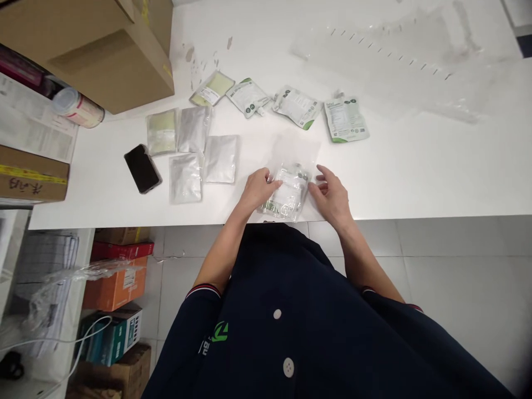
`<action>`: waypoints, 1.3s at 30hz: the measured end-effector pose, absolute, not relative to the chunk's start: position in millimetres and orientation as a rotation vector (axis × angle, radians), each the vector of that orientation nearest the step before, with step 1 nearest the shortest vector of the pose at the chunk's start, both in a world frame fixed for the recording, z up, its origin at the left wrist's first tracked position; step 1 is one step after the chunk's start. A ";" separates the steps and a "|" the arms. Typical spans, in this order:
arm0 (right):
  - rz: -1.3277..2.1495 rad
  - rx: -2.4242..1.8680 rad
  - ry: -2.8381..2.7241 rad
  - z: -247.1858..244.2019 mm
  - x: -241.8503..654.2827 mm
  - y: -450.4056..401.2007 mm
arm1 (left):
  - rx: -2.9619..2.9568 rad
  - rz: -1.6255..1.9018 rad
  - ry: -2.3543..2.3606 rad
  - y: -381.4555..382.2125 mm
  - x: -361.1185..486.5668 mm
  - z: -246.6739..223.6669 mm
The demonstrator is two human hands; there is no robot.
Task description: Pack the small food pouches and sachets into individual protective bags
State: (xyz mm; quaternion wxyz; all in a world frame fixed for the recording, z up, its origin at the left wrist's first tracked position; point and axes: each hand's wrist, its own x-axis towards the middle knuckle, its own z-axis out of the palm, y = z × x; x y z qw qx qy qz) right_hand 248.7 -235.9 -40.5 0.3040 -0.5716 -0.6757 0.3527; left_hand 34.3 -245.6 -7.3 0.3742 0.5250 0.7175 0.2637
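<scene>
A clear plastic bag [293, 191] with a white and green pouch inside lies at the table's front edge. My left hand [260, 189] has its thumb on the bag's left side, the fingers curled at its edge. At the bag's right side is my right hand [331, 197], thumb and fingers apart, holding nothing. Beyond the bag lie three white and green spouted pouches, one at the left [248, 98], one in the middle [296, 106] and one at the right [346, 119].
Several silver and pale green packets [221, 159] and a black phone [143, 169] lie to the left. Cardboard boxes [124, 66] and a canister [78, 107] stand at the far left. A large clear plastic sheet [399, 66] covers the back right of the white table [440, 172].
</scene>
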 end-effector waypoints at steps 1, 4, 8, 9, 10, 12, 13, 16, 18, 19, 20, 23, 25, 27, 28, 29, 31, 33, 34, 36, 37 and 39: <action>1.002 -1.497 -1.762 -38.8 247.0 -231.9 | 1.272 0.781 1.775 -247.0 35.5 -12.2; 1.154 -1.431 -1.696 -34.0 241.2 -217.8 | 1.075 1.040 1.594 -251.7 38.2 -27.2; 1.223 -1.299 -1.756 -31.4 231.6 -202.8 | 1.092 1.142 1.549 -261.3 36.9 -30.2; 1.221 -1.279 -1.776 -31.1 228.6 -199.9 | 1.144 1.125 1.547 -263.7 35.4 -26.7; 1.214 -1.268 -1.789 -30.5 225.4 -197.3 | 1.206 1.102 1.527 -265.7 33.5 -22.1; 1.203 -1.253 -1.803 -27.7 218.8 -193.0 | 1.330 1.058 1.435 -267.4 28.5 -11.5; 1.198 -1.245 -1.809 -25.1 215.5 -191.4 | 1.371 1.051 1.387 -266.9 25.7 -6.7; 1.204 -1.190 -1.824 -13.5 207.4 -188.1 | 1.374 1.139 1.356 -260.7 18.2 1.5; 1.246 -1.122 -1.835 -5.4 203.8 -185.6 | 1.322 1.237 1.398 -255.5 15.1 0.8; 1.277 -1.098 -1.836 -2.3 202.4 -183.8 | 1.301 1.275 1.406 -253.4 14.2 -0.8; 1.310 -1.087 -1.830 -0.1 201.3 -181.6 | 1.286 1.303 1.409 -251.8 13.7 -2.8; 1.411 -1.096 -1.763 3.3 199.7 -173.3 | 1.243 1.364 1.425 -250.0 13.7 -8.6; 1.464 -1.082 -1.736 6.0 200.2 -167.9 | 1.221 1.388 1.443 -249.9 14.3 -10.8; 1.479 -1.083 -1.794 11.6 201.6 -163.2 | 1.210 1.381 1.460 -249.5 14.7 -11.5; 1.466 -1.104 -1.859 15.1 202.7 -161.0 | 1.208 1.368 1.471 -249.0 14.5 -11.2; 1.438 -1.138 -1.938 18.8 203.9 -158.7 | 1.209 1.352 1.490 -248.4 14.0 -10.5; 1.331 -1.208 -2.095 24.3 206.5 -154.3 | 1.224 1.306 1.563 -247.1 11.7 -7.1; 1.212 -1.200 -2.178 24.9 208.5 -151.4 | 1.275 1.211 1.680 -246.6 8.0 -1.2; 1.198 -1.161 -2.174 22.9 208.5 -151.3 | 1.315 1.148 1.746 -246.8 6.2 2.3; 1.315 -1.083 -2.071 14.6 205.4 -155.2 | 1.412 1.051 1.847 -248.0 3.7 7.9; 1.422 -1.070 -1.970 9.0 202.0 -159.3 | 1.445 1.035 1.872 -248.8 3.4 8.9; 1.585 -1.102 -1.703 -3.2 192.1 -171.2 | 1.431 1.053 1.868 -249.7 4.3 5.9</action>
